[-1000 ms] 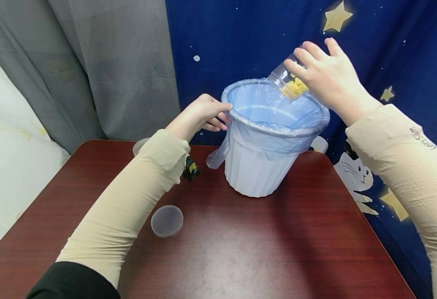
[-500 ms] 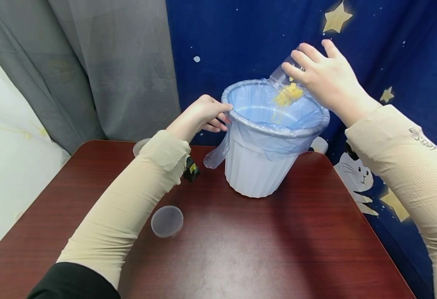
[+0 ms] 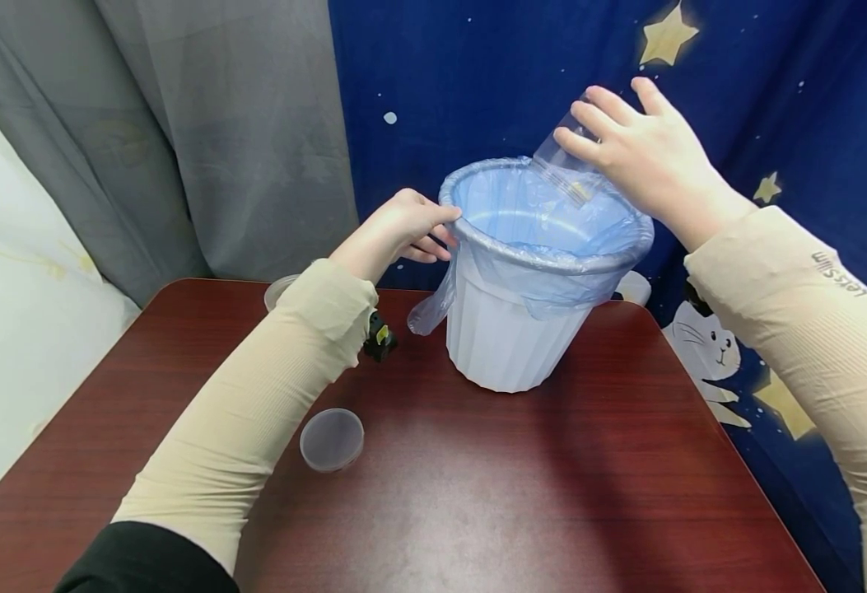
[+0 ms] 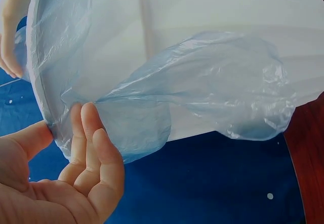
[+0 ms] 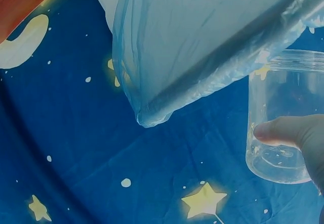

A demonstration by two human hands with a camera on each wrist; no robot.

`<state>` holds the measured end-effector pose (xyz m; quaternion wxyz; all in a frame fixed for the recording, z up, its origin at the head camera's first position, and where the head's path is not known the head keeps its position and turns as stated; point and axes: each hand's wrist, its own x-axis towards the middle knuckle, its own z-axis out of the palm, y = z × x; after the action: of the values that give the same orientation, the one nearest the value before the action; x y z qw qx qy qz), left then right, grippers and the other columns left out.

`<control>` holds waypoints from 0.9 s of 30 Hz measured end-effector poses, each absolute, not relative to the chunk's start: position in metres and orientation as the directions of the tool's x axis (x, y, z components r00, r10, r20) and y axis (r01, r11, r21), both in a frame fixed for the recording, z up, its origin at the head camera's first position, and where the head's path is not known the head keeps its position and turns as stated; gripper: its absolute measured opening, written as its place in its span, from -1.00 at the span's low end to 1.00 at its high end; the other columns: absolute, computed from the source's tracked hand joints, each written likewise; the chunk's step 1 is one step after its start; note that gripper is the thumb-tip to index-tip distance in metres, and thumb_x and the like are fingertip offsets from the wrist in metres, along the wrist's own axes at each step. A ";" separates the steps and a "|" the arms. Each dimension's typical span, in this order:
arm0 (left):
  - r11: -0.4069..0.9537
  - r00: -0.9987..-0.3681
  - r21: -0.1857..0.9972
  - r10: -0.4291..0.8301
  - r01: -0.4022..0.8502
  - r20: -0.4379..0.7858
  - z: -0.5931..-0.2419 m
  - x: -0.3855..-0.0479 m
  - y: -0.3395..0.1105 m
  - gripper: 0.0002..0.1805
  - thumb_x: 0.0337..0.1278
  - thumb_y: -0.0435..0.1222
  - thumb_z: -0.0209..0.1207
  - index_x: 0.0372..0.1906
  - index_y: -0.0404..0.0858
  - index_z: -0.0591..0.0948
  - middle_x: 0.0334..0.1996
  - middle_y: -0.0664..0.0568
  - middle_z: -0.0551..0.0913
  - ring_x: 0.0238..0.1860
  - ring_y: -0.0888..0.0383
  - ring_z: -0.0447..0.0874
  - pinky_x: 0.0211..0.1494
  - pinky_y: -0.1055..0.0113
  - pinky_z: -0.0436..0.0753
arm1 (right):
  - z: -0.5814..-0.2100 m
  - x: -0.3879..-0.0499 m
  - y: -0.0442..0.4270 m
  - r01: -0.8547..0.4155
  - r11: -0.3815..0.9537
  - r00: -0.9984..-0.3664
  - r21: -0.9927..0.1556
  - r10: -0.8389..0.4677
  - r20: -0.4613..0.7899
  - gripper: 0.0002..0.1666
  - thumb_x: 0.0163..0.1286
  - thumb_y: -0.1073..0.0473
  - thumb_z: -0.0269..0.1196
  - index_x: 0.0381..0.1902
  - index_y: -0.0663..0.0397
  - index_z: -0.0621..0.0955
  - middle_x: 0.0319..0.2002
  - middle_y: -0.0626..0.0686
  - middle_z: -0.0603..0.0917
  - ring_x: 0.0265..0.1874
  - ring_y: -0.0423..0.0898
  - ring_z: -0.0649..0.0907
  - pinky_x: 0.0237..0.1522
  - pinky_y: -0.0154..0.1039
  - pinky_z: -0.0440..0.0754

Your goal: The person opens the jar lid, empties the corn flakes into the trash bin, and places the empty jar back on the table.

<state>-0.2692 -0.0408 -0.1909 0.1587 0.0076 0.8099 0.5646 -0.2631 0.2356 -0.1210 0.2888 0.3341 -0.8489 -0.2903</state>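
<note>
A white trash can (image 3: 510, 338) stands tilted on the table, lined with a translucent blue plastic bag (image 3: 533, 218) folded over its rim. My left hand (image 3: 407, 224) pinches the rim's left side, thumb on top and fingers outside; in the left wrist view, bunched bag hangs beside those fingers (image 4: 104, 153). Over the far right rim, my right hand (image 3: 644, 152) grips a clear plastic jar (image 3: 559, 156), tipped mouth-down into the can. A little yellow matter clings near its mouth. In the right wrist view the jar (image 5: 276, 97) looks nearly empty, with small crumbs inside.
A round translucent lid (image 3: 332, 440) lies on the dark red table (image 3: 433, 511). Another clear round item (image 3: 279, 290) is partly hidden behind the left sleeve. A blue starry curtain (image 3: 433, 82) hangs behind the can.
The yellow pieces have slid out of the jar into the can, leaving only a trace. My right hand has shifted slightly left with the jar; the left hand stays on the rim.
</note>
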 end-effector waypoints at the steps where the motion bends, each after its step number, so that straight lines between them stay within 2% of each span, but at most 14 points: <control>1: 0.362 -0.949 0.917 0.192 -0.167 -0.248 -0.191 -0.269 -0.041 -0.58 0.34 -0.09 0.10 0.10 -0.31 0.46 -0.25 -0.11 0.69 -0.43 0.08 0.71 -0.10 0.21 0.63 | -0.121 -0.263 0.235 -0.399 0.605 -0.612 0.689 -0.735 0.291 -0.12 0.12 0.68 0.16 0.34 0.00 0.25 0.36 0.27 0.20 0.38 0.18 0.11 0.36 0.18 -0.08; 7: 0.364 -0.948 0.915 0.192 -0.172 -0.255 -0.191 -0.269 -0.041 -0.59 0.34 -0.10 0.10 0.09 -0.31 0.46 -0.22 -0.12 0.69 -0.48 0.11 0.70 -0.11 0.21 0.64 | -0.122 -0.263 0.235 -0.397 0.584 -0.617 0.708 -0.741 0.266 -0.07 0.09 0.71 0.15 0.35 -0.01 0.24 0.38 0.26 0.17 0.39 0.17 0.09 0.37 0.14 -0.14; 16: 0.370 -0.949 0.914 0.192 -0.166 -0.250 -0.191 -0.269 -0.040 -0.59 0.34 -0.09 0.10 0.10 -0.30 0.47 -0.24 -0.11 0.69 -0.43 0.09 0.71 -0.31 0.32 0.65 | -0.124 -0.263 0.234 -0.400 0.541 -0.597 0.739 -0.766 0.238 -0.11 0.16 0.69 0.13 0.36 -0.03 0.25 0.39 0.24 0.16 0.40 0.15 0.08 0.38 0.11 -0.18; 23: 0.363 -0.949 0.916 0.191 -0.168 -0.250 -0.191 -0.270 -0.041 -0.59 0.34 -0.10 0.10 0.09 -0.31 0.47 -0.24 -0.12 0.69 -0.45 0.09 0.71 -0.16 0.24 0.65 | -0.123 -0.265 0.233 -0.410 0.529 -0.596 0.743 -0.772 0.221 -0.12 0.17 0.69 0.12 0.36 -0.04 0.26 0.40 0.24 0.15 0.42 0.13 0.05 0.39 0.07 -0.26; 27: 0.369 -0.950 0.915 0.193 -0.162 -0.246 -0.191 -0.269 -0.041 -0.59 0.34 -0.10 0.10 0.09 -0.31 0.48 -0.24 -0.12 0.69 -0.40 0.06 0.72 -0.25 0.28 0.65 | -0.124 -0.265 0.232 -0.424 0.508 -0.568 0.750 -0.794 0.217 -0.16 0.19 0.68 0.11 0.34 -0.05 0.30 0.39 0.24 0.19 0.41 0.12 0.08 0.39 0.09 -0.21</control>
<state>-0.2693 -0.0410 -0.1907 0.1579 0.0097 0.8122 0.5615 -0.2650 0.2325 -0.1235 0.2808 0.3706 -0.8216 -0.3298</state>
